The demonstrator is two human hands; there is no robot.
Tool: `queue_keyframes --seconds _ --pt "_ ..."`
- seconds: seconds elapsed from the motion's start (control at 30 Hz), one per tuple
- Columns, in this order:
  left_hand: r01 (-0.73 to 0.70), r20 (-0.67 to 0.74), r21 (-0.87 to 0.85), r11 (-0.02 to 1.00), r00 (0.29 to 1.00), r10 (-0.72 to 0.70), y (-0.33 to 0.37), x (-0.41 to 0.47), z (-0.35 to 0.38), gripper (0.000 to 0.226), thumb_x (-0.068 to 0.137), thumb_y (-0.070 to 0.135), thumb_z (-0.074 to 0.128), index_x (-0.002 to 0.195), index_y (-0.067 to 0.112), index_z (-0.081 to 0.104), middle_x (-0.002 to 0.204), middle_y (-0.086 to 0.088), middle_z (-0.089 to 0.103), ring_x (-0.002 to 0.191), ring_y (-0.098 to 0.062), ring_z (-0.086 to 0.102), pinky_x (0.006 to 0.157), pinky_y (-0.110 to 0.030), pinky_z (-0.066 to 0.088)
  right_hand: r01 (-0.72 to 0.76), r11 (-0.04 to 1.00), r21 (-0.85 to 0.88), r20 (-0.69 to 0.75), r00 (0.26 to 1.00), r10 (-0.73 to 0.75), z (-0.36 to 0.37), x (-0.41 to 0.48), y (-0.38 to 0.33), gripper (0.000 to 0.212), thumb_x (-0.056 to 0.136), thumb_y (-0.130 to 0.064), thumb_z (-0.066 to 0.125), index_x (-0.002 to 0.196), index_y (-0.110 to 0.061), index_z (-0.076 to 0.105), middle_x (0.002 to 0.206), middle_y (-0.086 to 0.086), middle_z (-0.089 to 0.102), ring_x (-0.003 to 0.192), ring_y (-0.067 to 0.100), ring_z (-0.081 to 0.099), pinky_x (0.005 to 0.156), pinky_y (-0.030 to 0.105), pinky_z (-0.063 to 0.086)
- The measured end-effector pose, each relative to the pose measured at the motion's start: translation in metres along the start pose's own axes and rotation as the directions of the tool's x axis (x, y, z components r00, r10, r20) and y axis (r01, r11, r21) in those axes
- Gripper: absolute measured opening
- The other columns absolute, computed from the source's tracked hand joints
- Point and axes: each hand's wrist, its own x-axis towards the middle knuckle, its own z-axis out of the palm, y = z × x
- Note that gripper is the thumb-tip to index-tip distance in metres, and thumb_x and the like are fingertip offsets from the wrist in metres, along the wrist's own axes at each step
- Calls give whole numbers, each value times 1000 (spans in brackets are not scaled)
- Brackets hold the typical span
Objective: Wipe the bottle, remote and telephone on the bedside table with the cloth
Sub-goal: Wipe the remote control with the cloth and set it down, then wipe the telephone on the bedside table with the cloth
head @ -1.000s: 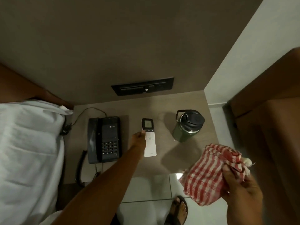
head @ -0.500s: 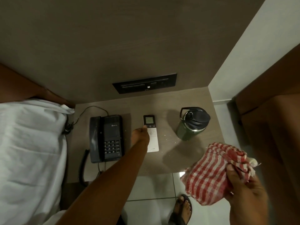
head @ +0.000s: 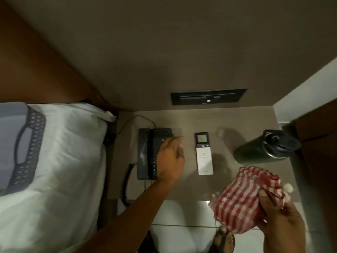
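The left hand [head: 170, 159] lies open over the telephone [head: 147, 154], fingers spread; the right hand [head: 279, 218] grips the bunched cloth [head: 242, 199].

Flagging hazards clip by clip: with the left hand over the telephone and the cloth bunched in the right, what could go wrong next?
1. The left hand over the telephone could knock its handset off the cradle.
2. The green bottle stands near the table's right edge, close to the checked cloth; a sweep of the right hand might tip it.
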Motion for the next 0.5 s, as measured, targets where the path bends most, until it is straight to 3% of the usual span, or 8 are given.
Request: queue_keyframes --seconds 0.1,0.17,0.27,0.37,0.5 --pt "-48 -171 32 998 984 53 -55 -1 -65 39 99 28 46 136 19 56 142 -8 53 126 -22 51 101 -29 42 86 991 -99 64 995 -80 42 -19 20 25 84 -6 67 89 -30 71 101 -4 70 103 26 64 96 52 46" --pt "-19 -164 117 993 986 39 -103 8 -91 52 96 36 38 140 12 51 146 -16 49 133 -32 46 106 -42 44 203 954 -220 160 972 -170 67 -27 33 31 85 -4 65 104 -28 69 104 -5 70 105 23 63 98 51 46" --pt "10 87 236 972 996 -31 -162 27 -107 62 97 38 34 152 10 32 160 -18 29 149 -35 22 116 -55 32 356 848 -392 276 925 -261 107 -34 47 30 89 -6 62 106 -31 64 99 -9 67 99 19 62 95 46 47" --pt "-78 310 322 944 950 -27 -199 46 -102 70 101 42 39 158 15 8 168 -9 2 154 -27 -5 125 -48 11 465 718 -518 369 879 -303 140 -31 58 28 90 -9 59 110 -28 65 101 -6 66 88 8 59 90 46 51" --pt "-121 418 317 941 908 -24 -219 63 -88 86 95 61 38 158 16 0 167 -7 -9 153 -26 -15 124 -46 2 607 529 -593 449 795 -409 177 -23 68 34 88 -10 61 120 -19 64 99 -1 67 85 16 61 87 39 51"
